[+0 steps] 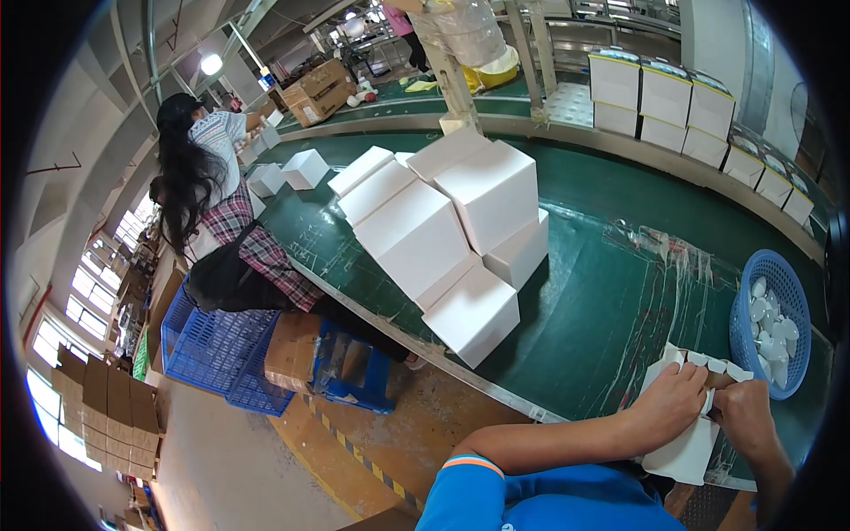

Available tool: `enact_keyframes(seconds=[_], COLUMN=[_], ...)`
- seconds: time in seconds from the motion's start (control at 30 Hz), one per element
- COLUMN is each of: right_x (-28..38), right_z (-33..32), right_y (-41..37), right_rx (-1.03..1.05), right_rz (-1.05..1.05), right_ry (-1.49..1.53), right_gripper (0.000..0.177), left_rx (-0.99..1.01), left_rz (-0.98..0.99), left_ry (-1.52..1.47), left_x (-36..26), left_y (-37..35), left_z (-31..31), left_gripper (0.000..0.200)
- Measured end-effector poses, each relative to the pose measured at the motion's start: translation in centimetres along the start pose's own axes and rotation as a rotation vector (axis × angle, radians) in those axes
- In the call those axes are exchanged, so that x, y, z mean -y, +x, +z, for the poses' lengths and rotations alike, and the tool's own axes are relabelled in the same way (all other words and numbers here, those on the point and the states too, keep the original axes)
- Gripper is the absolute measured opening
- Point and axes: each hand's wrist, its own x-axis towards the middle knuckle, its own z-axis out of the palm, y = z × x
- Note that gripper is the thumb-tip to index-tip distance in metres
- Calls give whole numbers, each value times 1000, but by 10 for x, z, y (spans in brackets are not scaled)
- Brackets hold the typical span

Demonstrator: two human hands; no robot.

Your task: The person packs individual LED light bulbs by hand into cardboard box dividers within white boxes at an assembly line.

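An open white cardboard box [686, 456] lies tilted at the front edge of the green belt, with its flaps up and brown card showing inside. My left hand [675, 403] is closed on its upper left side, fingers bent over the flaps. At the box's right side, my right hand [745, 414] is closed with its fingers curled at the opening, gripping the box edge; its fingertips are partly hidden. Just behind my right hand stands a blue plastic basket [742, 274] holding several white, rounded plastic pieces [775, 332].
Several closed white boxes [482, 190] are piled mid-belt on the green conveyor [589, 327]. A person [212, 177] works at the far left, beside blue crates [212, 345]. White boxes [664, 97] stand in rows on the far ledge. Clear tape strips [664, 252] stick to the belt.
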Motion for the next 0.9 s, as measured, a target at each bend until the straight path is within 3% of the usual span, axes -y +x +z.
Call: enact_keyframes(seconds=[0.1,0.2,0.33,0.47,0.5,0.9], right_x=[11,12,-1,4,1,6], right_z=[-11,-20,-6,-7,-4,-27], right_y=[0,2,-8,-10,-8,-22], right_rx=[-34,82,97,24,29,-58], right_rz=[-36,-30,-47,-34,-52,-55], right_ry=[40,37,-36,2,13,25], right_gripper=[6,30,13,12,13,10], left_rx=[9,58,232,177,206,336], left_rz=[-23,57,51,103,104,49], left_ry=[-221,-163,-139,-71,-68,16], left_x=[0,7,7,2,3,-4], left_y=[0,-1,6,8,9,15], left_z=[2,-16,-34,-39,-36,-41], left_gripper=[16,26,35,41,51,48])
